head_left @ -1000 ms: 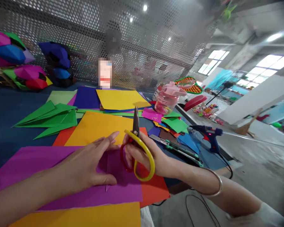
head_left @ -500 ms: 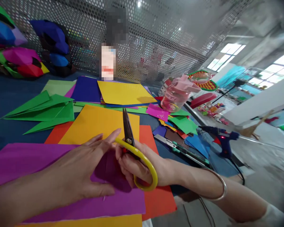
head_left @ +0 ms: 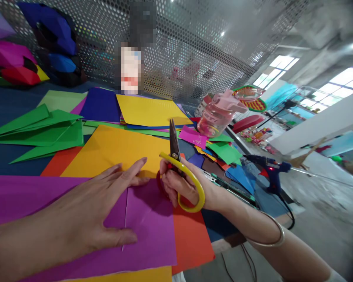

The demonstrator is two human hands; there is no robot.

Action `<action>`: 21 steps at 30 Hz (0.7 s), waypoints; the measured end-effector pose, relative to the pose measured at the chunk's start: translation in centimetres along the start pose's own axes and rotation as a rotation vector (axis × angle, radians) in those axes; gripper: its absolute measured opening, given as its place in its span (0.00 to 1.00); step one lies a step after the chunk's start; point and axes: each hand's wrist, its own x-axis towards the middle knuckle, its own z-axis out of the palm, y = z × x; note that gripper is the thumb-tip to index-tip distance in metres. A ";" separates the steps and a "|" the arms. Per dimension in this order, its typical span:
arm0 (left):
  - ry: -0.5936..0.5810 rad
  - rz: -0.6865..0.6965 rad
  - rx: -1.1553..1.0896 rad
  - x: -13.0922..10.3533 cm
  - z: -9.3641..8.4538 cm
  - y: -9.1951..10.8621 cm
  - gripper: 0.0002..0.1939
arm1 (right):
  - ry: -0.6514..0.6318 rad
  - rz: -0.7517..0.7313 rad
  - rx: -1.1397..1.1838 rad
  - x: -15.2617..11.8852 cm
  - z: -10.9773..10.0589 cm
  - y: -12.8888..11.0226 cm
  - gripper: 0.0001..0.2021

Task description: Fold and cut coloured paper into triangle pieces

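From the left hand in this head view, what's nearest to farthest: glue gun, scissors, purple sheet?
1. Purple sheet: beneath the left hand.
2. Scissors: to its right, in the right hand.
3. Glue gun: farther right, beyond that hand.

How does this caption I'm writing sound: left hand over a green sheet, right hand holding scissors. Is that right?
No: the head view shows the left hand over a purple sheet, not a green one. The right hand does hold scissors.
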 end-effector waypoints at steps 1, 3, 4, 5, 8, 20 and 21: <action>-0.001 0.003 0.004 0.0 0.0 0.0 0.59 | 0.013 -0.017 0.001 -0.1 -0.2 0.2 0.06; -0.004 -0.005 0.004 0.0 0.0 -0.1 0.59 | 0.052 -0.039 -0.018 -0.2 -0.7 0.4 0.06; -0.006 -0.011 0.001 0.0 0.1 -0.1 0.59 | 0.074 -0.039 -0.048 -0.3 -1.0 0.4 0.07; -0.004 -0.017 -0.003 -0.1 0.1 -0.2 0.59 | 0.092 -0.033 -0.086 -0.3 -1.2 0.3 0.07; 0.007 -0.018 -0.011 -0.2 0.1 -0.2 0.59 | 0.111 -0.016 -0.215 -0.4 -1.7 -0.4 0.08; 0.018 -0.017 -0.009 0.0 -0.2 0.4 0.59 | 0.118 -0.055 0.150 0.2 1.7 -0.7 0.05; 0.015 -0.016 -0.003 0.0 -0.2 0.5 0.59 | 0.056 -0.019 0.158 0.1 2.2 -0.9 0.05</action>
